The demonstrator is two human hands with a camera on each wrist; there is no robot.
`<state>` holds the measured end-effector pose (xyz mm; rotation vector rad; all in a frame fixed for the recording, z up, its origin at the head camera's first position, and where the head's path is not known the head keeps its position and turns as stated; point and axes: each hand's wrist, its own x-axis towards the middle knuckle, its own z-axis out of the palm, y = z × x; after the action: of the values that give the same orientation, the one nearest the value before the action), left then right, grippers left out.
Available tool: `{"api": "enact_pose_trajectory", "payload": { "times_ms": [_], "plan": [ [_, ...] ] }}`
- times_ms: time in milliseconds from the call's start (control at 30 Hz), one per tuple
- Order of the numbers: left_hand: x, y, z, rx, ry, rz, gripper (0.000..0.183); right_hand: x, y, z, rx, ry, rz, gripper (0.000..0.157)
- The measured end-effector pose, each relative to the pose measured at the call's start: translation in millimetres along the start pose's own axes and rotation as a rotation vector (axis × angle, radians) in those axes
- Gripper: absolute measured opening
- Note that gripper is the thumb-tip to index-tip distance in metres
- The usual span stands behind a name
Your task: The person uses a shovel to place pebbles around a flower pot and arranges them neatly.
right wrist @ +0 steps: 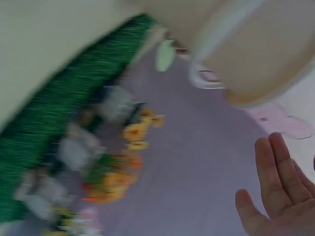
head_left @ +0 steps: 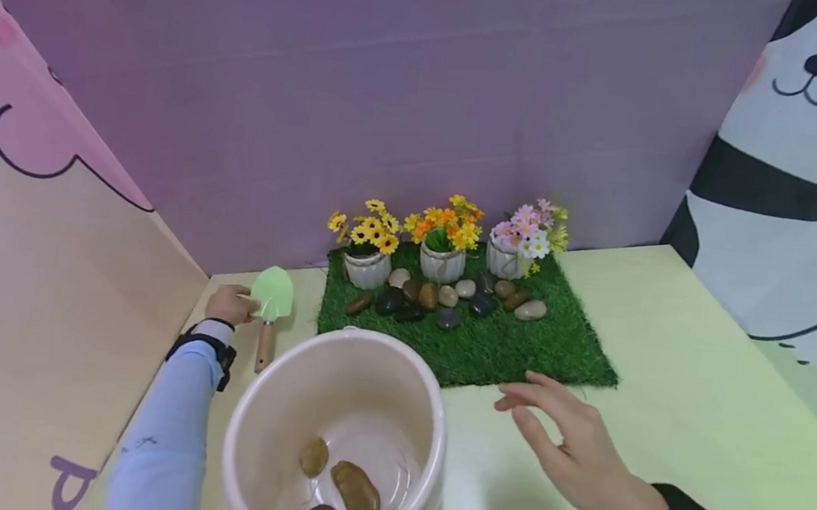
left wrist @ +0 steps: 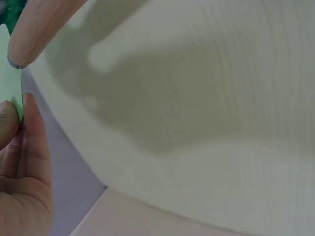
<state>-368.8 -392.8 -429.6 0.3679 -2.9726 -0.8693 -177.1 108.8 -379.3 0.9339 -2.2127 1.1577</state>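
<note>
My left hand (head_left: 231,304) pinches the edge of a small trowel's light green blade between thumb and fingers. The trowel (head_left: 274,296) has a wooden handle (left wrist: 39,29) pointing toward me, at the left of the table. Right of it stands a white bucket (head_left: 435,452) with several stones inside, among them a brown stone (head_left: 356,491). To the bucket's right, my right hand (head_left: 574,448) hovers over the table, fingers extended, holding nothing. The right wrist view shows that hand (right wrist: 285,196) apart from the bucket (right wrist: 216,34).
Behind the bucket lies a green turf mat (head_left: 569,342) with several stones in rows. Three flower pots (head_left: 442,264) stand along its back edge. A purple backdrop (head_left: 392,108) rises behind, with a pink panel at left and a panda panel (head_left: 785,199) at right.
</note>
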Motion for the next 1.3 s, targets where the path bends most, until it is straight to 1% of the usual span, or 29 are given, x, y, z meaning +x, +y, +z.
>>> {"api": "enact_pose_trajectory", "payload": {
  "times_ms": [67, 100, 167, 267, 333, 400, 467, 567, 667, 767, 867, 933, 1000, 1033, 1067, 1133, 1200, 1267, 1300],
  "plan": [
    [2.3, -3.7, 10.3, 0.011, 0.023, -0.026, 0.043, -15, 11, -3.8, -0.063, 0.006, 0.074, 0.03],
    [3.0, -5.5, 14.7, -0.001, 0.035, -0.04, 0.042, -22, 16, -5.4, -0.094, 0.007, 0.116, 0.03],
    [3.4, -8.6, 21.5, 0.014, 0.06, -0.054, 0.036, -34, 23, -8.3, -0.142, -0.004, 0.204, 0.027],
    [2.7, -11.5, 29.3, 0.034, 0.105, -0.066, 0.027, -44, 28, -11.5, -0.184, -0.045, 0.309, 0.022],
    [2.3, -11.1, 34.4, 0.034, 0.129, -0.063, 0.024, -47, 30, -12.4, -0.199, -0.075, 0.345, 0.021],
    [2.9, -9.0, 40.0, -0.008, 0.13, -0.066, 0.025, -48, 32, -12.5, -0.204, -0.097, 0.349, 0.021],
    [4.4, -7.4, 46.2, -0.041, 0.117, -0.07, 0.026, -49, 34, -11.5, -0.203, -0.106, 0.327, 0.021],
    [8.2, -10.0, 53.4, -0.056, 0.093, -0.068, 0.029, -52, 37, -8.5, -0.211, -0.118, 0.302, 0.022],
    [7.2, -11.8, 55.9, -0.047, 0.083, -0.063, 0.031, -55, 40, -5.3, -0.201, -0.151, 0.318, 0.023],
    [2.9, -11.8, 57.6, -0.065, 0.065, -0.087, 0.035, -57, 41, -3.1, -0.16, -0.195, 0.346, 0.022],
    [-0.1, -12.9, 60.9, -0.088, 0.066, -0.12, 0.037, -57, 42, -0.3, -0.134, -0.219, 0.344, 0.021],
    [-0.4, -13.8, 60.9, -0.091, 0.068, -0.121, 0.038, -56, 43, 1.5, -0.126, -0.232, 0.338, 0.02],
    [0.2, -13.7, 57.4, -0.079, 0.067, -0.086, 0.036, -55, 44, 2.8, -0.11, -0.255, 0.343, 0.02],
    [0.1, -12.4, 53.8, -0.072, 0.054, -0.06, 0.036, -53, 45, 3.1, -0.098, -0.273, 0.35, 0.02],
    [-0.2, -10.1, 48.9, -0.07, 0.031, -0.034, 0.037, -52, 45, 3.4, -0.081, -0.293, 0.36, 0.021],
    [-0.9, -3.9, 35.5, -0.071, -0.033, 0.046, 0.04, -49, 47, 4.3, -0.05, -0.328, 0.379, 0.022],
    [-4.8, 7.9, 16.7, -0.092, -0.102, 0.129, 0.046, -46, 48, 6.2, -0.035, -0.336, 0.375, 0.023],
    [-24.6, 20.8, -5.2, -0.131, -0.15, 0.184, 0.051, -44, 46, 6.2, -0.027, -0.327, 0.346, 0.021],
    [-37.0, 28.1, -16.7, -0.143, -0.156, 0.211, 0.053, -43, 45, 6.4, -0.022, -0.313, 0.327, 0.02]
  ]
}}
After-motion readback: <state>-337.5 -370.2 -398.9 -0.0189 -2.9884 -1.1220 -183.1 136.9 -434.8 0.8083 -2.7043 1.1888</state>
